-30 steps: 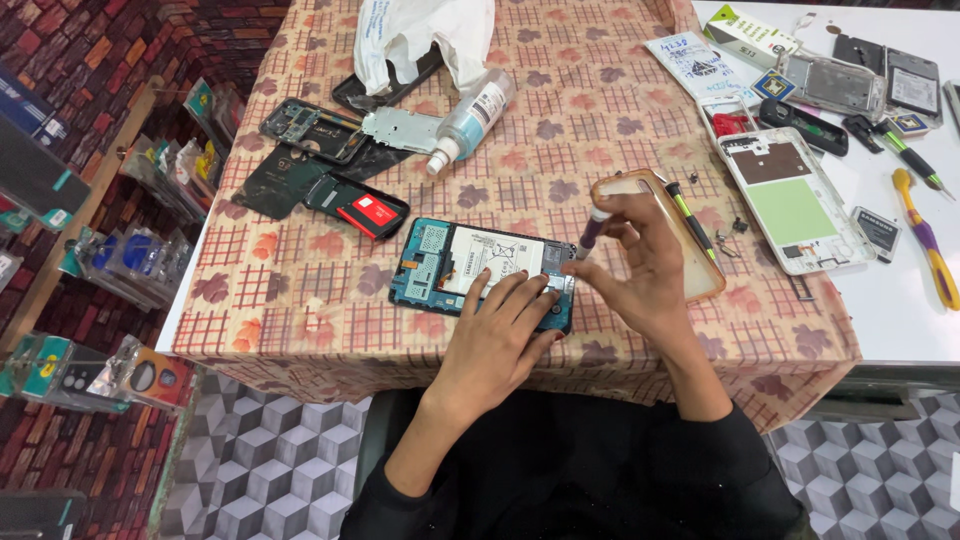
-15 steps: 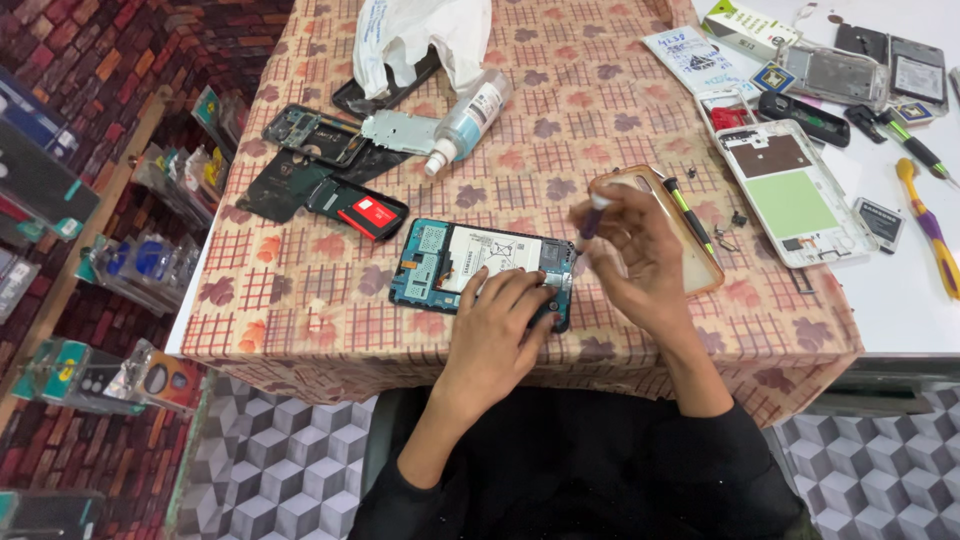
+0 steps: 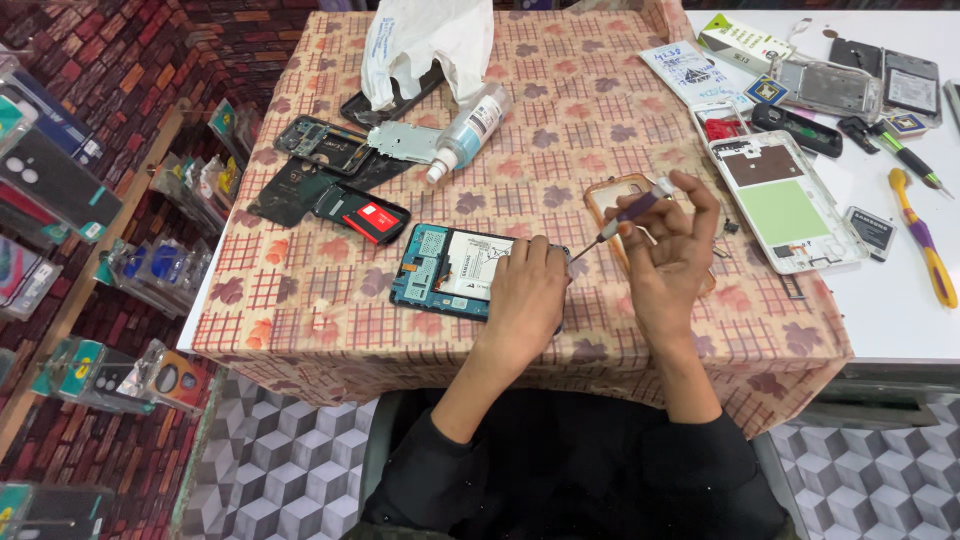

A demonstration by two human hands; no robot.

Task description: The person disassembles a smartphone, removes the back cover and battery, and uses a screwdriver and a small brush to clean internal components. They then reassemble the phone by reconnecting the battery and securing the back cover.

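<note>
An opened phone [image 3: 455, 268] with its back off, teal inside with a white battery, lies on the patterned tablecloth [image 3: 560, 120]. My left hand [image 3: 525, 300] rests flat on its right end and holds it down. My right hand [image 3: 670, 255] grips a small purple-handled screwdriver [image 3: 625, 215], its tip slanting down-left close to the phone's upper right corner. A clear phone case [image 3: 612, 195] lies under my right hand.
Black phone frames [image 3: 320, 165], a red-labelled battery [image 3: 370, 215], a white bottle [image 3: 468, 130] and a plastic bag [image 3: 425, 40] lie at the far left. At right lie a white phone chassis [image 3: 785, 205], a battery [image 3: 868, 232], a yellow-purple tool [image 3: 918, 235] and several parts.
My right hand has lifted and turned palm up, and the screwdriver now slants with its tip at the phone's corner. My left hand stays on the phone.
</note>
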